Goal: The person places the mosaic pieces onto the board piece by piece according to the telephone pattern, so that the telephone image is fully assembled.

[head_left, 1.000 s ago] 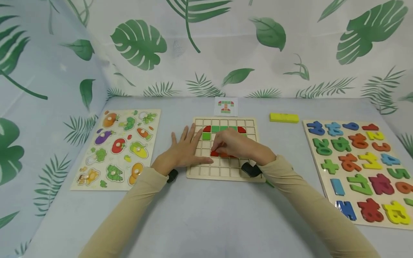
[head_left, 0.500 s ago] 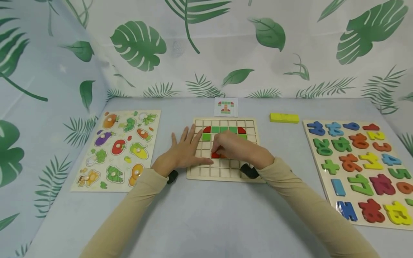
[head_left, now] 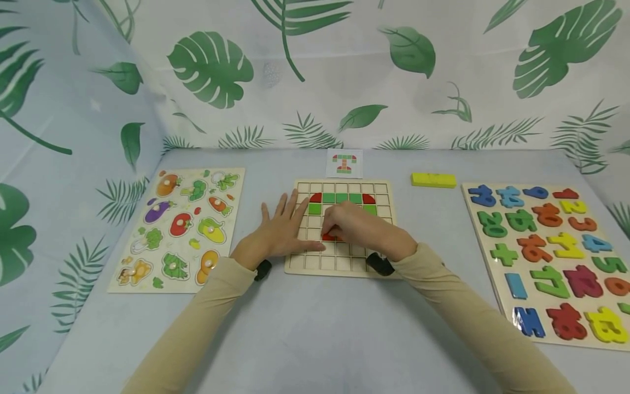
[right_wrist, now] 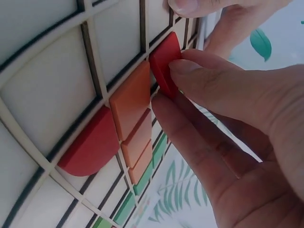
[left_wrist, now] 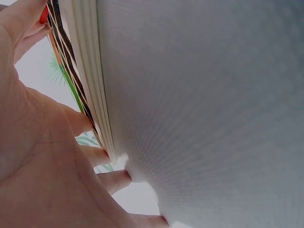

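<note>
My right hand (head_left: 361,225) is over the middle of a wooden grid board (head_left: 306,264). Thumb and fingers pinch a red tile with a rounded side (right_wrist: 166,61), tilted at a cell beside an orange tile (right_wrist: 130,102) in the right wrist view. Another red quarter-round tile (right_wrist: 95,145) sits on the orange tile's other side. Green tiles (head_left: 342,197) with red corner pieces form a row near the board's top. My left hand (head_left: 276,232) is spread over the board's left edge, its thumb across the lower cells; in the left wrist view its fingers (left_wrist: 114,180) reach along that edge.
Behind the board lies a pattern card (head_left: 344,163) with a T shape. A yellow block (head_left: 433,180) is to its right. At the left is a vegetable puzzle board (head_left: 167,230), at the right a number puzzle board (head_left: 534,290). A leaf-print cloth (head_left: 315,93) stands behind.
My right hand has shifted very slightly and its fingers have drawn in lower over the red tile. The left hand stays where it was.
</note>
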Tool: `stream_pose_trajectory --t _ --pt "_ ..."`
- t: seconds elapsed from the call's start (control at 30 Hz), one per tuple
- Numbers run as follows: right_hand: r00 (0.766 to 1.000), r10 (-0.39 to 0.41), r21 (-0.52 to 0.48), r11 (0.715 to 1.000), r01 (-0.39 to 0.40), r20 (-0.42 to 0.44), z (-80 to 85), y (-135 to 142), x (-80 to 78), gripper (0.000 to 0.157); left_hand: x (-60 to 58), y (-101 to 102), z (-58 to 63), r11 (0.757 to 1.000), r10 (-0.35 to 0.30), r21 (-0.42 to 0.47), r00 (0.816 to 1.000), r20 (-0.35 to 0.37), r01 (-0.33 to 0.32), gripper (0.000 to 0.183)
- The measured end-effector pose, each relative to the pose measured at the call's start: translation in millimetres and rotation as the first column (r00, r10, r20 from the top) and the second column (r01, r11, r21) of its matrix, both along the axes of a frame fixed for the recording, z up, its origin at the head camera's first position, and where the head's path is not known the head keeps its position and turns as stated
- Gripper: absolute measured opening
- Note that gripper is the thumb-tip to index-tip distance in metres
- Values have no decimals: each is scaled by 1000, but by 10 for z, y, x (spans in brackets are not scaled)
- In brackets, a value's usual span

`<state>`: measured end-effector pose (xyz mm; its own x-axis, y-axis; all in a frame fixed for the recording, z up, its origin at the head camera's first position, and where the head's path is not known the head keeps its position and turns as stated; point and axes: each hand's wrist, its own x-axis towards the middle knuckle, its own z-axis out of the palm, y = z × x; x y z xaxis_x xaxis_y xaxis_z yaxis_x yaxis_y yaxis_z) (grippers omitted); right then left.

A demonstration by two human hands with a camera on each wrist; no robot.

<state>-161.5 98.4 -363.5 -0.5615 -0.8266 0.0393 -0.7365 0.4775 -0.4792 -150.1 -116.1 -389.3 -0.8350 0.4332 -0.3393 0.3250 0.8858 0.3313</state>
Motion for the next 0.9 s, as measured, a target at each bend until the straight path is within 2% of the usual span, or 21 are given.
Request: stream_pose_trajectory --t 0.27,0.47,0.9 --pt "998 -12 12 1000 13 -65 10 -15 48 9 5 9 17 1000 1 2 1000 -7 -1 116" --pt "996 -45 13 999 46 -78 16 -25 86 8 3 10 6 1000 1 1 1000 -3 -1 116" --pt "995 -53 15 998 55 -87 -16 -50 104 8 1 10 -12 1000 -1 1 1000 -3 1 116"
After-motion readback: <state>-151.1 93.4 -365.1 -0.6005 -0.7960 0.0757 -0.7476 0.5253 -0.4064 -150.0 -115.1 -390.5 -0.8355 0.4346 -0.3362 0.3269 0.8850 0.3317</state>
